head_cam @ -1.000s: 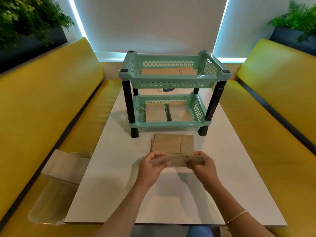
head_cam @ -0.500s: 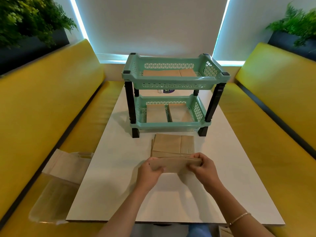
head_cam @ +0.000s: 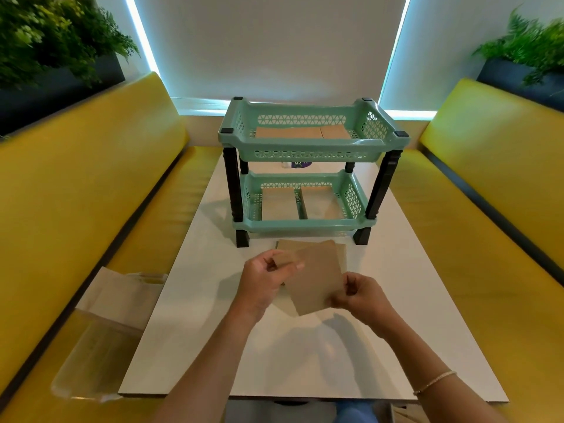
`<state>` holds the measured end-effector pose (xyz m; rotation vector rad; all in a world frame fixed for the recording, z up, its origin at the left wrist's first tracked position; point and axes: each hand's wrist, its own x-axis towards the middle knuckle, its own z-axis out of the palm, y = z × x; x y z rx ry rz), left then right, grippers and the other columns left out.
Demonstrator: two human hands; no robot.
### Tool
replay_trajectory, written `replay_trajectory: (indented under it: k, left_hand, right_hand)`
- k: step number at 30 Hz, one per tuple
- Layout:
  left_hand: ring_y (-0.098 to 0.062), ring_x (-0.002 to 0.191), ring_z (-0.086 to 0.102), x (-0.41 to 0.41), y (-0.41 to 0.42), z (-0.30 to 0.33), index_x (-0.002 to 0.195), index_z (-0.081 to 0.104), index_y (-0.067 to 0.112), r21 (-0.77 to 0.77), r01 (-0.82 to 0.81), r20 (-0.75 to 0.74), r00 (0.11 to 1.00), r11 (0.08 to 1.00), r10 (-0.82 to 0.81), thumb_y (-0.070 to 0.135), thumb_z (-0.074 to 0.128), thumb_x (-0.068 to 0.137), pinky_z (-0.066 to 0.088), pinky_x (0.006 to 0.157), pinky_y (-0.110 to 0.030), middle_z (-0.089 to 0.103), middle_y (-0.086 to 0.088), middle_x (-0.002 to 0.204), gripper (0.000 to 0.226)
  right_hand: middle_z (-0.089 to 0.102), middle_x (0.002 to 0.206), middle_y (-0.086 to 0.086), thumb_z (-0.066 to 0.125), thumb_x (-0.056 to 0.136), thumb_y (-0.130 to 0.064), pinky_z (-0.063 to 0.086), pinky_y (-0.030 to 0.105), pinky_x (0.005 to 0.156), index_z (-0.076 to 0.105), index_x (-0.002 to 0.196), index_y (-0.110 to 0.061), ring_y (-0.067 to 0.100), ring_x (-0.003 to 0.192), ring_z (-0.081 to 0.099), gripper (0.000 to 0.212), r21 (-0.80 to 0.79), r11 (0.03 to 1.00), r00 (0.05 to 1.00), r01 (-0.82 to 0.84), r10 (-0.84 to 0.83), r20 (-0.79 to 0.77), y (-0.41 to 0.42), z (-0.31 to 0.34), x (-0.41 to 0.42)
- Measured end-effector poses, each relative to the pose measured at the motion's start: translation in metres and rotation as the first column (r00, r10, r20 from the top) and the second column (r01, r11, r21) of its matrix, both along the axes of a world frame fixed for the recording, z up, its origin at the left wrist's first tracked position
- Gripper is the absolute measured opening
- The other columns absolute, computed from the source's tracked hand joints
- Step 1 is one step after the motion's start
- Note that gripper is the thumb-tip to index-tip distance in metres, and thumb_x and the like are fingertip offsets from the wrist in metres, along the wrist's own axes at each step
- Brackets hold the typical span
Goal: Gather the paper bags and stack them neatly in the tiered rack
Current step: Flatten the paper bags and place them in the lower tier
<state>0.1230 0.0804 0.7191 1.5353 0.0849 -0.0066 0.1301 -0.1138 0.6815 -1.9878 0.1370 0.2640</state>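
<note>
Yellow benches (head_cam: 91, 190) run down both sides, and between them the white table (head_cam: 305, 346) carries everything that matters. Beyond the hands, at the far end of the table, the mint tiered rack (head_cam: 308, 148) stands on black legs: brown paper bags lie flat in its top tier (head_cam: 300, 131), and two more lie side by side in the bottom tier (head_cam: 300, 204), a gap between them. On the left bench, out past the left hand, pale bags and a clear plastic wrapper (head_cam: 100, 337) lie at the table's edge. Now to the action: a flat brown paper bag (head_cam: 317, 279) is up off the table, tilted, caught between both hands. The left hand (head_cam: 264, 282) pinches its upper left corner, thumb on top and fingers curled beneath. The right hand (head_cam: 360, 296) pinches the lower right edge, fingers curled tight on the paper. Just behind the held bag, between the hands and the rack's front legs, a small pile of bags (head_cam: 305, 245) lies flat on the table, partly hidden by the lifted one. A thin bracelet (head_cam: 435, 382) sits on the right wrist. Behind the rack, a small purple item on the table is too hidden to name.
</note>
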Motion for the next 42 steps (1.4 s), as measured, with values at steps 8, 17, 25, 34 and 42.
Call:
replay_trajectory:
  k: [8, 17, 25, 34, 42]
  left_hand:
    - [-0.019, 0.106, 0.059, -0.016, -0.027, -0.062, 0.124, 0.048, 0.014, 0.337, 0.019, -0.123, 0.992, 0.941, 0.024, 0.017, 0.056, 0.093, 0.046, 0.088, -0.026, 0.061, -0.003, 0.116, 0.032]
    - [-0.024, 0.104, 0.057, -0.014, -0.023, -0.071, 0.12, 0.05, 0.005, 0.614, 0.024, -0.093, 0.995, 0.789, 0.042, 0.015, 0.046, 0.097, 0.037, 0.076, -0.018, 0.061, -0.01, 0.113, 0.026]
    - [-0.019, 0.099, 0.06, 0.054, -0.015, -0.018, 0.118, 0.059, 0.013, 0.642, -0.17, 0.065, 0.984, 0.748, 0.168, 0.012, 0.059, 0.088, 0.043, 0.077, -0.02, 0.065, -0.004, 0.107, 0.03]
    - [-0.018, 0.088, 0.054, 0.144, 0.001, 0.012, 0.114, 0.052, 0.003, 0.737, -0.208, 0.023, 0.958, 0.643, 0.284, 0.008, 0.048, 0.094, 0.036, 0.065, -0.017, 0.06, -0.013, 0.105, 0.021]
    - [-0.028, 0.109, 0.057, 0.183, 0.001, -0.003, 0.117, 0.051, 0.001, 0.828, -0.122, -0.079, 0.941, 0.548, 0.328, 0.005, 0.047, 0.092, 0.047, 0.083, -0.03, 0.06, -0.017, 0.115, 0.025]
  right_hand:
    - [0.063, 0.094, 0.0, 0.052, 0.086, 0.002, 0.051, 0.031, 0.082, 0.056, 0.092, -0.023, 0.021, 0.092, 0.061, 0.025, -0.05, 0.998, 0.999, 0.031, -0.03, 0.019, 0.034, -0.02, -0.015]
    - [0.061, 0.098, 0.003, 0.052, 0.092, -0.011, 0.046, 0.027, 0.076, 0.057, 0.103, -0.012, 0.019, 0.09, 0.057, 0.012, -0.197, 0.977, 0.996, 0.086, -0.078, 0.044, 0.044, -0.022, -0.013]
    - [0.067, 0.093, 0.002, 0.06, 0.077, 0.0, 0.054, 0.03, 0.072, 0.061, 0.11, -0.014, 0.019, 0.084, 0.063, 0.036, -0.105, 0.981, 0.974, 0.161, -0.141, 0.175, 0.059, 0.037, 0.047]
    - [0.062, 0.092, 0.002, 0.053, 0.085, 0.004, 0.051, 0.029, 0.083, 0.04, 0.133, -0.009, 0.018, 0.091, 0.06, 0.051, -0.074, 0.99, 0.986, 0.119, -0.109, 0.128, 0.087, 0.07, 0.145]
    - [0.063, 0.114, 0.015, 0.053, 0.081, 0.003, 0.04, 0.02, 0.074, 0.046, 0.128, -0.003, 0.026, 0.105, 0.058, 0.049, -0.218, 0.975, 0.995, 0.047, -0.026, 0.097, 0.098, 0.065, 0.182]
